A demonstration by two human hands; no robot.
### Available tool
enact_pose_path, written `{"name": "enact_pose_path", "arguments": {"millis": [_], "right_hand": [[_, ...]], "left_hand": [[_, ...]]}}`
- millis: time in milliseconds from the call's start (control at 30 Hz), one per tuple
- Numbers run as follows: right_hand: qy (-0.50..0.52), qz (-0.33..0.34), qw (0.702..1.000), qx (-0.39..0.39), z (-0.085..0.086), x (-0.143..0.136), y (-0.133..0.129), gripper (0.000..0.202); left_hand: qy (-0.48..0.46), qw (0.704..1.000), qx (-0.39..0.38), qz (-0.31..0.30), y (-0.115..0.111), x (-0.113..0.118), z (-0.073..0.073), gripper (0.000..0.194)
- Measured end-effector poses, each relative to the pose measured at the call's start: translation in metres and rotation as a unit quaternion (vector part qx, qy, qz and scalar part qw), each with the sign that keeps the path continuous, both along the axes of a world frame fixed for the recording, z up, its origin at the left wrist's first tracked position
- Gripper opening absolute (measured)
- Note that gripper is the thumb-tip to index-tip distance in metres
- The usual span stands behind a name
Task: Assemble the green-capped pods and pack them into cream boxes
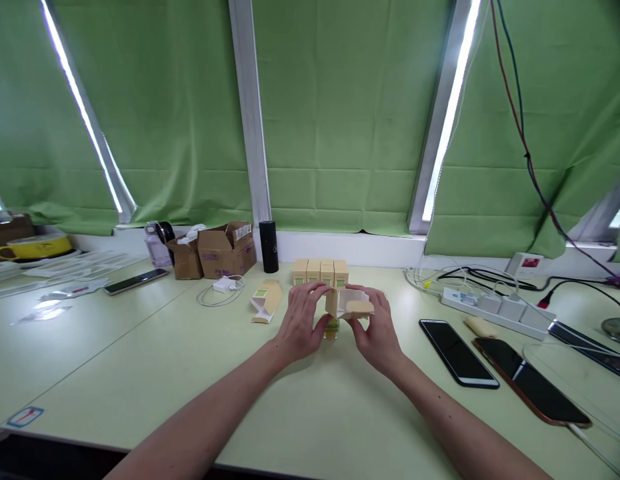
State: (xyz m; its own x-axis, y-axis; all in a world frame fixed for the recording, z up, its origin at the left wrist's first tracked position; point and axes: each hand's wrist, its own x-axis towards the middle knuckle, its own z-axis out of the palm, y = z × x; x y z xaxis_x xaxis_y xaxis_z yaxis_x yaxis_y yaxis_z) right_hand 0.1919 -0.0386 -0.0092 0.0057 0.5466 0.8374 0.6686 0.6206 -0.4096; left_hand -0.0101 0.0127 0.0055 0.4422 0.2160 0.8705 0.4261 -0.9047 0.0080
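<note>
Tan card box [349, 305], white inside, flaps open; left hand [303, 323], right hand [379, 331] pinching opposite sides.

Reaches forward with left forearm [230, 407] and right forearm [453, 417] bare, slanting inward from the lower corners. Curves the left hand [299, 323], fingers [311, 291] arched above the thumb. Nearly mirrors that with the right hand [381, 328], fingers [374, 297] above, thumb below. Turns both palms inward, hands near each other but apart, backs partly showing.
</note>
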Motion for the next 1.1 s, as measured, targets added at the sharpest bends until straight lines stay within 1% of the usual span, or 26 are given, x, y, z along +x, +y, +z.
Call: {"name": "enact_pose_path", "arguments": {"millis": [100,167,233,400,567,667,733,800,900,967,1033,1100], "right_hand": [[-0.090,-0.025,0.993,0.068,0.003,0.002,-0.003,0.071],[-0.122,-0.034,0.987,0.096,0.003,0.002,-0.005,0.073],[-0.137,-0.042,0.984,0.107,0.004,0.003,-0.006,0.070],[-0.126,-0.059,0.984,0.111,0.003,0.004,-0.002,0.072],[-0.112,-0.084,0.986,0.090,-0.001,0.006,0.004,0.069],[-0.115,-0.092,0.986,0.072,-0.003,0.007,0.005,0.066],[-0.117,-0.095,0.986,0.065,-0.003,0.007,0.005,0.064],[-0.118,-0.097,0.986,0.062,-0.003,0.007,0.005,0.064],[-0.120,-0.097,0.986,0.059,-0.004,0.007,0.005,0.064],[-0.122,-0.094,0.986,0.058,-0.005,0.008,0.006,0.064],[-0.124,-0.088,0.987,0.054,-0.006,0.008,0.006,0.065],[-0.121,-0.082,0.988,0.050,-0.006,0.009,0.006,0.065]], "left_hand": [[0.003,1.000,0.026,0.004,0.003,-0.001,-0.001,0.061],[-0.012,0.998,0.053,0.011,0.005,0.000,-0.002,0.058],[-0.029,0.996,0.079,0.023,0.006,0.000,-0.003,0.053],[-0.059,0.989,0.130,0.042,0.007,0.000,-0.004,0.045],[-0.056,0.985,0.162,0.023,0.003,-0.004,-0.003,0.041],[-0.053,0.984,0.167,0.010,0.002,-0.004,-0.003,0.038],[-0.055,0.987,0.154,-0.010,0.002,-0.004,-0.003,0.039],[-0.060,0.990,0.121,-0.042,0.001,-0.002,-0.001,0.043],[-0.069,0.992,0.055,-0.094,-0.003,0.000,0.003,0.057],[-0.074,0.990,0.022,-0.114,-0.005,0.001,0.006,0.062],[-0.090,0.989,-0.010,-0.116,-0.005,0.002,0.006,0.058],[-0.118,0.985,-0.063,-0.112,-0.003,0.002,0.004,0.052]]}}
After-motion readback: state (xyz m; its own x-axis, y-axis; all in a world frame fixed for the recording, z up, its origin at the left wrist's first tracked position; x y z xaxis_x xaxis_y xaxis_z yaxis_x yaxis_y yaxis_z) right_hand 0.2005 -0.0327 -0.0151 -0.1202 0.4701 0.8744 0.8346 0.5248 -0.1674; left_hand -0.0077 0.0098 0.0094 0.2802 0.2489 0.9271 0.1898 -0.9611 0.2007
